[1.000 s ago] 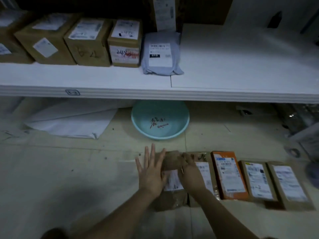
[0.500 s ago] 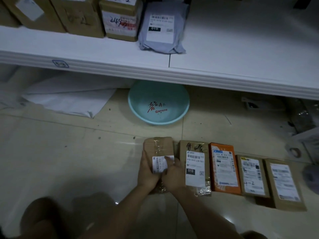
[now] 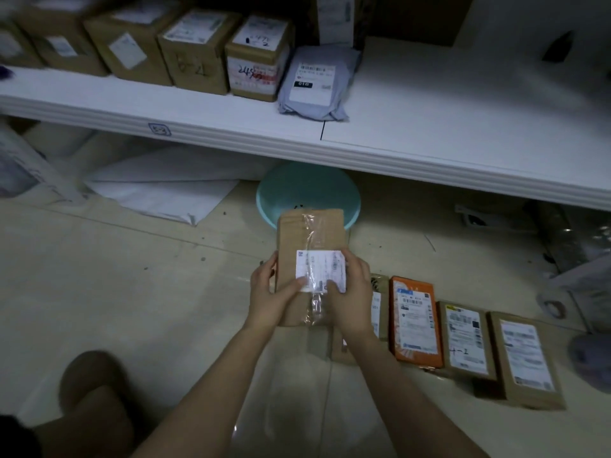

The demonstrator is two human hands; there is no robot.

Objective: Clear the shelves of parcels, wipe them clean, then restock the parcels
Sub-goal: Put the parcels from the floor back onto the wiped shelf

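**A:** The hands first: where are the left hand (image 3: 269, 297) and right hand (image 3: 352, 292)?

**B:** Both grip one brown parcel (image 3: 310, 238), one at each side edge, thumbs lying over its white label (image 3: 320, 271). It is lifted off the floor (image 3: 132, 276), in front of the teal basin (image 3: 307, 190).

**A:** Can you read that label?

**B:** No. There are barcode-like marks, too blurred to read. Clear tape runs down the middle of the parcel.

**A:** And the shelf (image 3: 231, 127)?

**B:** A row of brown boxes, then a grey mailer (image 3: 315, 90) at the right end, touching the last box (image 3: 259, 61). The mailer's label has a black tag reading "010". That box has "245" scrawled in red. The small blue tag (image 3: 159, 129) on the shelf edge isn't legible.

**A:** On the floor?

**B:** A row to the right of the hands: an orange parcel (image 3: 415, 320), then a brown one (image 3: 466, 338) with what looks like a handwritten "4-2", then another brown parcel (image 3: 525, 358). Their printed text is too small to read.
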